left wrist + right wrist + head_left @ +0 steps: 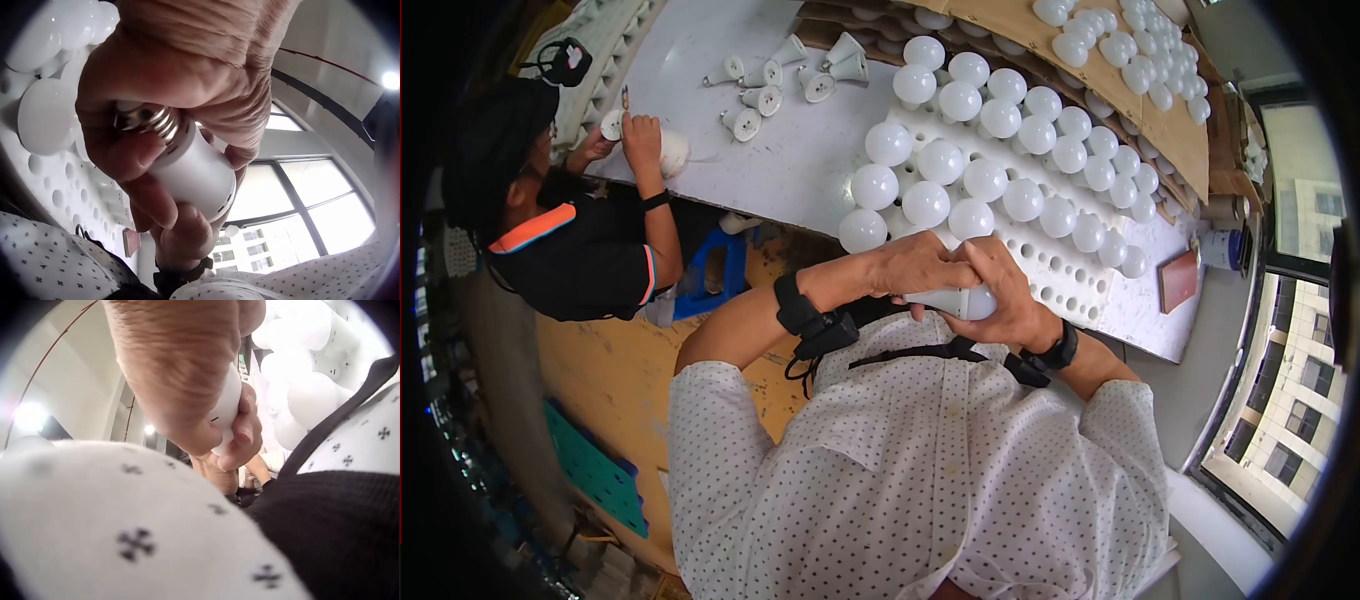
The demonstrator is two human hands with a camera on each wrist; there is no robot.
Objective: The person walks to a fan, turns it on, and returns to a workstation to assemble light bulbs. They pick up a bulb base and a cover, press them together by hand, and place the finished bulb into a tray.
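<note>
Both hands meet over the front of the table in the head view, holding a white LED bulb (940, 299) between them, close to the chest. My left hand (915, 266) grips its base end; in the left wrist view the metal screw cap (165, 124) shows between the fingers, beside the white housing (199, 175). At the rounded end, my right hand (1012, 300) wraps its fingers and thumb round the bulb. Most of the bulb is hidden by the right palm (181, 375) in the right wrist view.
Rows of round white bulbs (925, 203) stand in a white holed board (1090, 292) just ahead. Several bulb housings (762, 100) lie farther left. Cardboard (1180, 150) at the back carries more bulbs. A red notebook (1178, 280) lies right. Another person (585, 255) works at left, near a blue stool (722, 272).
</note>
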